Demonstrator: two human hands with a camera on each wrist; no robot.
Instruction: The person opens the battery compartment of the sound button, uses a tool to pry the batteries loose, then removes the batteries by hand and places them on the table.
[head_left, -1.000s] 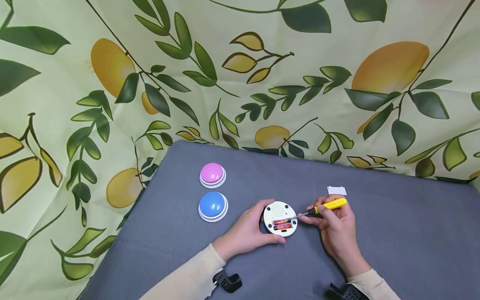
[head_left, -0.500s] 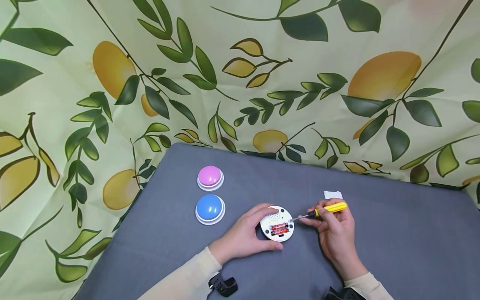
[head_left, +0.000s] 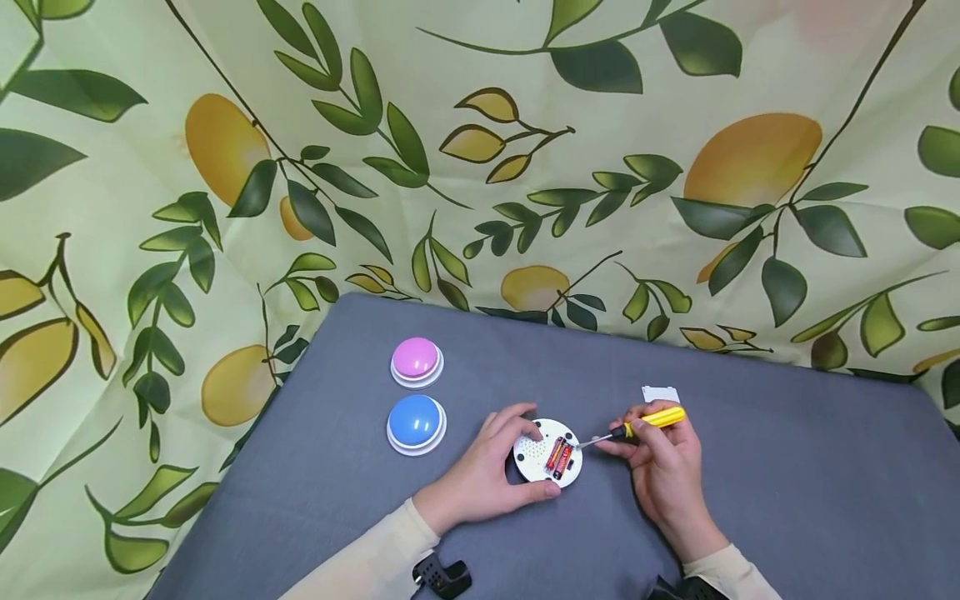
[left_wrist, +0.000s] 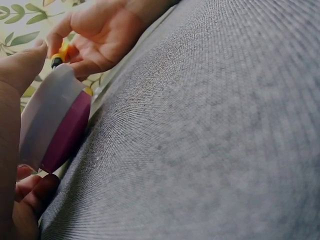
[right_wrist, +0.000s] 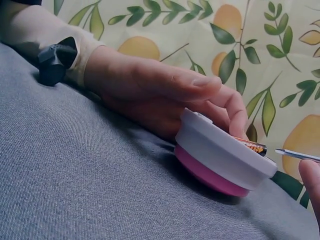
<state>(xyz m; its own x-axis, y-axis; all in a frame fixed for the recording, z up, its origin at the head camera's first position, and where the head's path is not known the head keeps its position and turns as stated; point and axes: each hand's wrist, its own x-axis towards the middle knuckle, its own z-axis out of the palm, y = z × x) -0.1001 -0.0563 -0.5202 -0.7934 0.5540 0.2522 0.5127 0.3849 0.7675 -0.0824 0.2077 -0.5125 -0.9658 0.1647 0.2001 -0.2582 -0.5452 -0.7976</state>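
My left hand grips the rim of a round push button, turned upside down with its white base facing up. In the left wrist view its magenta dome points down toward the cloth. Two red AA batteries lie side by side in the open compartment of the base. Between thumb and fingers, my right hand holds a screwdriver with a yellow and black handle. Its metal tip points at the end of a battery, with a small gap showing in the right wrist view.
A pink-domed button and a blue-domed button stand upright to the left. Behind my right hand lies a small white battery cover. Grey cloth covers the table, and a leaf-and-fruit patterned curtain hangs behind it.
The upturned button has rotated counter-clockwise in my left hand, so the batteries now lie diagonally. My left fingers have come further over the base. The screwdriver stays by the compartment.
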